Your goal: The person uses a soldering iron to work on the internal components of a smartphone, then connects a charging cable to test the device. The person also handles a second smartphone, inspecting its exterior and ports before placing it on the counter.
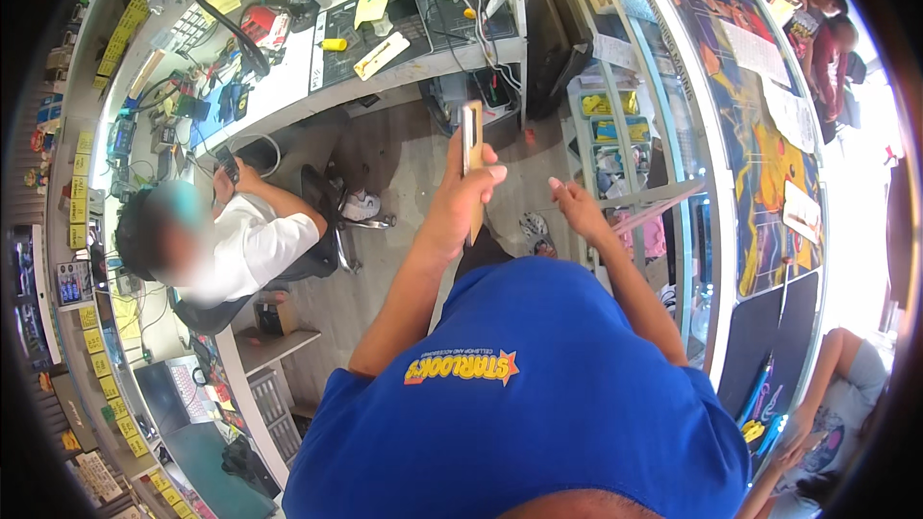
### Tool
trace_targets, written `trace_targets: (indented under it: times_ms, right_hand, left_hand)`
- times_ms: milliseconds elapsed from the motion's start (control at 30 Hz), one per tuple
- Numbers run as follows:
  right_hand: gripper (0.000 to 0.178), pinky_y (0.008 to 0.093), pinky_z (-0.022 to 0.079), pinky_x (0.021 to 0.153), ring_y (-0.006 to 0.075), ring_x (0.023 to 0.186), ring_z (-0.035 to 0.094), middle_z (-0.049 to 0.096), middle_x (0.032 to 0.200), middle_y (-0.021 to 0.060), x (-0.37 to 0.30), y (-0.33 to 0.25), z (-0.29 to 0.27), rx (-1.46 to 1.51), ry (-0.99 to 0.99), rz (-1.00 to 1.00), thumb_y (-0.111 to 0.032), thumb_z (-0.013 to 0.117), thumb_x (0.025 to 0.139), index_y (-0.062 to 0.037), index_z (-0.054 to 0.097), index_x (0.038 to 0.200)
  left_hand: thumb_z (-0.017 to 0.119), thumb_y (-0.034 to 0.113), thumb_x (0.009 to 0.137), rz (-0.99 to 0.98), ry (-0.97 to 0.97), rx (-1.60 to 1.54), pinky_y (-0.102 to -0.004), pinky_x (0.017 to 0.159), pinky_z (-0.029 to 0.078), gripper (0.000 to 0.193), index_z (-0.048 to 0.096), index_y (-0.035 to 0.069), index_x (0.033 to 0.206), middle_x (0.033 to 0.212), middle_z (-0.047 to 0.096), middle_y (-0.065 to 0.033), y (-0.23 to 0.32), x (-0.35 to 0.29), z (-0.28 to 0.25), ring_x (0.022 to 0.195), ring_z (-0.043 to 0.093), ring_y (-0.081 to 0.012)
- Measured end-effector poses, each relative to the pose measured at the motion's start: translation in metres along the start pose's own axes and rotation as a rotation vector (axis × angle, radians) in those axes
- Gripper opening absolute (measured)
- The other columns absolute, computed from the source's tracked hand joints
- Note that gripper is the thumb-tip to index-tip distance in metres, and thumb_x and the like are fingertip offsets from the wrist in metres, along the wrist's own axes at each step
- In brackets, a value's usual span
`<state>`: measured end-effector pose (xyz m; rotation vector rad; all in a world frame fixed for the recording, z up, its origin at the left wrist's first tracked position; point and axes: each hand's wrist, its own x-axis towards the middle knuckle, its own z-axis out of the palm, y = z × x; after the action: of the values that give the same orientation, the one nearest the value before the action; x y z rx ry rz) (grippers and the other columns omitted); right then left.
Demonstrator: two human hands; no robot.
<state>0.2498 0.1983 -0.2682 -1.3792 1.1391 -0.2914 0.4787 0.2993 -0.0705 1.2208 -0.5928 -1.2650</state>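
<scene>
My left hand (460, 197) is closed around a smartphone (474, 144) with a gold back, held upright in front of my body. The phone's dark camera strip shows near its top, and my thumb and fingers wrap its middle. To the right, my right hand (580, 210) hangs in the air with nothing in it, its fingers loosely bent and apart. It is nearest to the glass display case on my right, without touching it. Between my hands the wood-look floor (409, 159) and one of my shoes (535, 224) show below.
A cluttered workbench (288, 101) with tools, cables and yellow notes runs along the front and left. At left, a seated co-worker in a white shirt (245, 245) holds a dark phone (228, 165). The glass case (663, 135) stands at right; several people are beyond its counter.
</scene>
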Motion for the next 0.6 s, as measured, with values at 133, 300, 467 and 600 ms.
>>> trace_targets:
  times_ms: [133, 300, 467, 600]
  right_hand:
    - [0.05, 0.0252, 0.035, 0.059, 0.0057, 0.066, 0.043, 0.047, 0.073, -0.006, -0.043, -0.048, -0.01, 0.41, -0.124, 0.073, -0.053, 0.057, 0.112, -0.0076, 0.065, 0.093]
    - [0.037, 0.0231, 0.039, 0.065, 0.0051, 0.072, 0.047, 0.055, 0.079, -0.0049, -0.088, -0.11, -0.036, 0.13, -0.022, -0.239, -0.036, 0.053, 0.117, -0.0062, 0.074, 0.111]
    - [0.029, 0.023, 0.036, 0.063, 0.004, 0.07, 0.044, 0.052, 0.078, -0.0068, -0.123, -0.149, -0.057, 0.332, 0.058, -0.382, -0.031, 0.059, 0.115, -0.007, 0.073, 0.119]
    - [0.03, 0.0226, 0.033, 0.059, 0.0037, 0.067, 0.039, 0.046, 0.076, -0.007, -0.14, -0.177, -0.067, 0.57, 0.051, -0.364, -0.028, 0.059, 0.115, -0.0071, 0.064, 0.135]
  left_hand:
    - [0.074, 0.024, 0.091, 0.03, -0.002, 0.217, -0.0337, 0.101, 0.044, 0.097, 0.021, 0.008, 0.171, 0.132, 0.049, -0.0052, 0.004, -0.001, 0.018, 0.111, 0.053, -0.0139]
    - [0.077, 0.021, 0.088, 0.332, -0.032, 0.383, -0.0348, 0.107, 0.04, 0.095, 0.026, 0.007, 0.168, 0.135, 0.045, -0.0061, -0.009, 0.002, 0.041, 0.115, 0.047, -0.0163]
    - [0.079, 0.012, 0.087, 0.652, -0.185, 0.509, -0.0381, 0.114, 0.037, 0.1, 0.021, 0.001, 0.168, 0.143, 0.045, -0.0101, -0.016, 0.013, 0.057, 0.127, 0.047, -0.0206]
    - [0.081, 0.018, 0.088, 0.661, -0.224, 0.518, -0.0325, 0.102, 0.042, 0.099, 0.025, -0.001, 0.167, 0.131, 0.051, -0.0075, -0.022, 0.015, 0.065, 0.114, 0.051, -0.016]
